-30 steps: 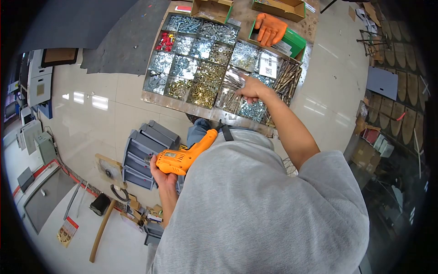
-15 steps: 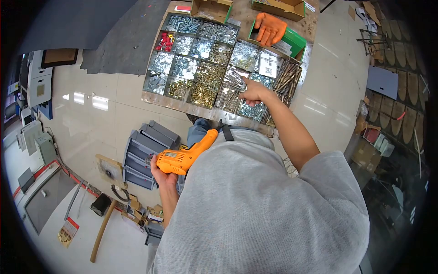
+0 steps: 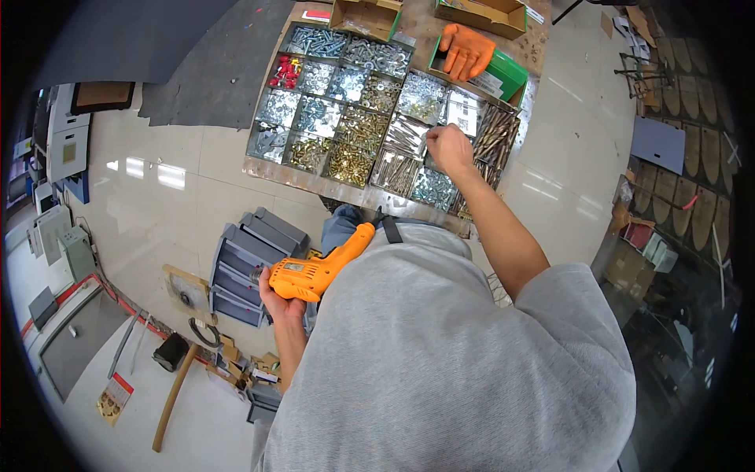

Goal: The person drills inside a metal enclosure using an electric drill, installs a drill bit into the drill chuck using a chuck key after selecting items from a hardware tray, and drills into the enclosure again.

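Observation:
My left hand (image 3: 286,305) grips an orange power drill (image 3: 303,275) near its chuck end; the drill's handle rests against my shirt at the waist. Over the sorting tray (image 3: 370,186), my right hand (image 3: 451,149) has its fingers drawn together in a pinch. What is between the fingertips, if anything, is too small to make out. Just left of that hand lies a compartment of silvery drill bits (image 3: 405,135). Below it are thinner bits (image 3: 393,171) and a compartment of bluish screws (image 3: 432,189). Brown, longer bits (image 3: 495,134) lie to the right.
An orange glove (image 3: 466,52) lies on a green box (image 3: 507,75) at the table's far right. Cardboard boxes (image 3: 366,17) stand along the back. Grey plastic bins (image 3: 244,267) are on the floor at left, near a wooden-handled tool (image 3: 174,401).
My right hand has lifted slightly and shifted right, away from the silvery bits. Its fingers, pointing down before, are now pinched together. The left hand and drill stay put.

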### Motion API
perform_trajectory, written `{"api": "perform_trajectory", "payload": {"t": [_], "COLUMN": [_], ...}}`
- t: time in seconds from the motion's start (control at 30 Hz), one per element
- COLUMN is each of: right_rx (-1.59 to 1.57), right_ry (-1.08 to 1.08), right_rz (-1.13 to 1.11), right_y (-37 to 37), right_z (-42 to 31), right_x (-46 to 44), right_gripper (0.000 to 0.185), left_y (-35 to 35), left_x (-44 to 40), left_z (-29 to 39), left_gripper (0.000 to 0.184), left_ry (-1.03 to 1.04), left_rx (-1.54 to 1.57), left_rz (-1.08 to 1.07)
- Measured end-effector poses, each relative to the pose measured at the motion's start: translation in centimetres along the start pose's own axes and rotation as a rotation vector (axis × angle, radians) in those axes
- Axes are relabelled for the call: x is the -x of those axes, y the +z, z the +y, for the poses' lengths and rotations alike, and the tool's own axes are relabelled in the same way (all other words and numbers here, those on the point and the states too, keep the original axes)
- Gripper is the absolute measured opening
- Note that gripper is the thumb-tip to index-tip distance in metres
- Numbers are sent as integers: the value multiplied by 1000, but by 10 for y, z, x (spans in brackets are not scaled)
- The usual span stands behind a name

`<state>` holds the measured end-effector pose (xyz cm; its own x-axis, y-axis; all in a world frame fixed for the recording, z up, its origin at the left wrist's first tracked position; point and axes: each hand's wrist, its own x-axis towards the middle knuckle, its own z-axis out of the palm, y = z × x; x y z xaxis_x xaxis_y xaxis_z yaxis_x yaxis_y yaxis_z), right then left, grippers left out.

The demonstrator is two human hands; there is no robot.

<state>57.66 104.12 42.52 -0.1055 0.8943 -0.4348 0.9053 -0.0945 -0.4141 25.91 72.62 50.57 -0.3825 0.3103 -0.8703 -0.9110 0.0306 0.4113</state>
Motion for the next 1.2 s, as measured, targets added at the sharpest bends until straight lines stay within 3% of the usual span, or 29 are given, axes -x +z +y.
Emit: {"api": "perform_trajectory", "payload": {"t": [0.07, 0.17, 0.3, 0.6, 0.7, 0.8, 0.83, 1.07, 1.2], "right_rx": [21, 211, 282, 169, -129, -1000, -1141, -1627, -1690], "right_ry": [6, -140, -144, -205, -192, 133, 172, 35, -39], "right_rz": [-107, -39, -29, 29, 18, -331, -420, -722, -728], "right_y": [2, 42, 49, 47, 41, 8, -6, -42, -42], "right_z": [-7, -4, -30, -29, -24, -25, -27, -14, -13], "right_x": [-8, -29, -29, -28, -30, -24, -19, -9, -8], "right_gripper": [23, 23, 24, 17, 16, 22, 31, 31, 27], "left_y": [2, 5, 6, 0, -3, -1, 0, 12, 15], "left_x": [2, 3, 3, -2, -5, -5, -5, -3, -2], "left_z": [0, -1, 0, 1, 3, 3, 4, 7, 8], "left_gripper": [43, 43, 43, 39, 39, 40, 41, 42, 42], "left_ry": [6, 14, 1, 6, -21, 18, 8, -4, 14], "left_rx": [-5, -5, 4, 18, 23, 12, 4, -34, -47], "left_rz": [3, 16, 13, 3, -21, -2, -9, -45, -54]}}
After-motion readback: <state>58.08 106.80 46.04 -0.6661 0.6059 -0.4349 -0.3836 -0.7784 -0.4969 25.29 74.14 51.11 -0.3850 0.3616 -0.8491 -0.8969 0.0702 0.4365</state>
